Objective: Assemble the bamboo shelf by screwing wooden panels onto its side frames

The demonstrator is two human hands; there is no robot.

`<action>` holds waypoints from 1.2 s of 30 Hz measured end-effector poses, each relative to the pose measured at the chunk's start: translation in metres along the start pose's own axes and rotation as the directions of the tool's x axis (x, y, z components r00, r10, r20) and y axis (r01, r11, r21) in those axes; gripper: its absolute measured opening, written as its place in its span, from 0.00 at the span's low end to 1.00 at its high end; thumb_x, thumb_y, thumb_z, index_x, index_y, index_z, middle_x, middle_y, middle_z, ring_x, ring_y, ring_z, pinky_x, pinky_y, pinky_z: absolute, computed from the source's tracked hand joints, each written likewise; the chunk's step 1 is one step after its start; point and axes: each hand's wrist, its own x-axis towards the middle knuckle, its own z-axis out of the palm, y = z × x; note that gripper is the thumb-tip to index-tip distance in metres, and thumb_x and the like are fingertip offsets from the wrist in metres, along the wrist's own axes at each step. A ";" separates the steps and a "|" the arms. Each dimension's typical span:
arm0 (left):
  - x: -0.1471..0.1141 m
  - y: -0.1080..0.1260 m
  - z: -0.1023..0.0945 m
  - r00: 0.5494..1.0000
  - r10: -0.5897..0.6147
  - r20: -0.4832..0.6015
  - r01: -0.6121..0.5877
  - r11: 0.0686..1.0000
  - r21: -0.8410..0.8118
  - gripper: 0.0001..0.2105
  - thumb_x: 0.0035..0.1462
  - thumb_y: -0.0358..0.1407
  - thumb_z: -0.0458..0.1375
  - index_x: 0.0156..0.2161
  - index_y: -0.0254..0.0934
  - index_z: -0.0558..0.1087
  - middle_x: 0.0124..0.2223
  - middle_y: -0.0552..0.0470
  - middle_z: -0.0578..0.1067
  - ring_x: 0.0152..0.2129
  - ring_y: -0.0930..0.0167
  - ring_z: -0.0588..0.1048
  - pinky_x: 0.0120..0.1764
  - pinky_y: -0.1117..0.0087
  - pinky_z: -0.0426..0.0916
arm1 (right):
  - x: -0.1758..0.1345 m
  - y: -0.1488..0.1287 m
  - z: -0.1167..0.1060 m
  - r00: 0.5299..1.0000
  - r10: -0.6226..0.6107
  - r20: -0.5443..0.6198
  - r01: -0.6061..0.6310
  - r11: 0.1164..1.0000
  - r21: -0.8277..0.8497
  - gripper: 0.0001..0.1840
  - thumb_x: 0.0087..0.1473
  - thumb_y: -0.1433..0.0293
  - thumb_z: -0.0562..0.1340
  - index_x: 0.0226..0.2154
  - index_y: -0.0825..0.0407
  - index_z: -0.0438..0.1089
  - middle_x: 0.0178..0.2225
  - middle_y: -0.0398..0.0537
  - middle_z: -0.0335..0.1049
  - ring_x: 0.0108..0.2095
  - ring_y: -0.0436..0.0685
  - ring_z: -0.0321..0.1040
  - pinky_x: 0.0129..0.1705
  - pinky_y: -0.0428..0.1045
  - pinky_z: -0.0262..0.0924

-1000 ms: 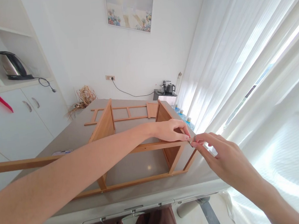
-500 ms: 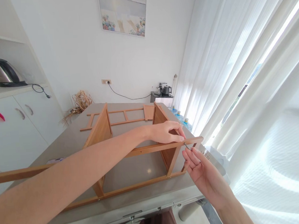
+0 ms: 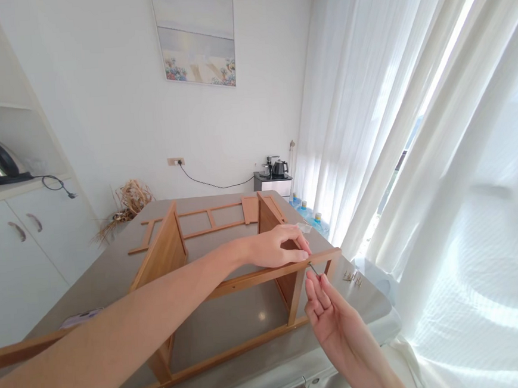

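A wooden shelf frame [image 3: 248, 280] rests on its side on the grey table, its upper rail running across the view. Reaching over from the left, my left hand [image 3: 277, 246] grips that rail near its right end, thumb on top and fingers curled over the far side. Just below and to the right, my right hand [image 3: 333, 313] pinches a thin, bent metal hex key [image 3: 314, 269]. The key's tip meets a hole or bolt in the rail's near face, close to my left fingertips; the exact fit is too small to see.
Several small screws [image 3: 352, 279] lie on the grey table [image 3: 225, 328] at the right. A flat ladder-like wooden frame [image 3: 211, 221] lies toward the back. A clear plastic piece [image 3: 304, 228] sits past my left hand. White curtains [image 3: 469, 249] hang close on the right.
The whole view has shifted, with the table scene now lower and slightly left. Both hands keep their places on the rail and the hex key, whose angle looks a little steeper.
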 end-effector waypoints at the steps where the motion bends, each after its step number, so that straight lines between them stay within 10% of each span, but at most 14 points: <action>1: 0.000 0.000 0.000 1.000 -0.003 0.002 0.003 1.000 -0.004 0.09 0.63 0.42 0.55 0.44 0.42 0.73 0.59 0.53 0.69 0.68 0.64 0.47 0.67 0.55 0.46 | 0.000 0.001 0.000 1.000 -0.010 0.005 0.010 1.000 -0.013 0.11 0.51 0.68 0.71 0.39 0.45 0.75 0.47 0.41 0.77 0.45 0.49 0.76 0.37 0.41 0.72; 7: 0.000 0.000 -0.001 1.000 -0.010 -0.001 0.010 1.000 0.013 0.11 0.62 0.44 0.55 0.45 0.42 0.73 0.58 0.51 0.70 0.67 0.64 0.50 0.67 0.56 0.49 | -0.005 -0.009 -0.004 0.957 -0.242 0.159 0.285 0.880 -0.380 0.15 0.52 0.57 0.69 0.38 0.47 0.70 0.40 0.47 0.78 0.40 0.56 0.76 0.39 0.50 0.71; 13: 0.000 0.001 -0.001 1.000 -0.015 0.007 0.015 1.000 0.022 0.11 0.62 0.43 0.55 0.45 0.42 0.73 0.57 0.51 0.69 0.64 0.63 0.57 0.64 0.58 0.55 | -0.015 -0.043 -0.004 0.741 -0.538 0.402 0.569 0.183 -0.802 0.14 0.62 0.54 0.58 0.40 0.47 0.66 0.30 0.45 0.72 0.34 0.55 0.70 0.38 0.50 0.65; 17: 0.000 0.001 -0.001 1.000 0.004 0.001 -0.004 1.000 0.010 0.10 0.61 0.41 0.56 0.44 0.41 0.73 0.56 0.52 0.71 0.61 0.63 0.62 0.62 0.60 0.58 | -0.012 -0.060 -0.001 0.617 -0.496 0.610 0.669 -0.077 -0.739 0.12 0.67 0.58 0.52 0.43 0.47 0.64 0.37 0.46 0.69 0.35 0.53 0.67 0.40 0.50 0.64; 25: 0.001 0.000 -0.001 0.999 0.038 -0.020 -0.038 0.999 0.003 0.08 0.61 0.40 0.57 0.42 0.40 0.73 0.55 0.51 0.71 0.58 0.63 0.65 0.60 0.61 0.62 | -0.001 -0.077 0.003 0.713 -0.168 0.680 0.634 -0.259 -0.729 0.09 0.68 0.61 0.50 0.42 0.46 0.61 0.41 0.49 0.71 0.40 0.57 0.70 0.39 0.51 0.65; 36: -0.001 -0.001 -0.001 0.999 0.031 -0.005 -0.031 0.999 0.013 0.11 0.62 0.44 0.55 0.44 0.41 0.73 0.55 0.51 0.70 0.58 0.65 0.65 0.59 0.65 0.62 | 0.004 -0.075 0.013 0.729 -0.137 0.671 0.629 -0.254 -0.735 0.10 0.69 0.60 0.47 0.41 0.46 0.59 0.35 0.45 0.70 0.35 0.55 0.68 0.38 0.52 0.62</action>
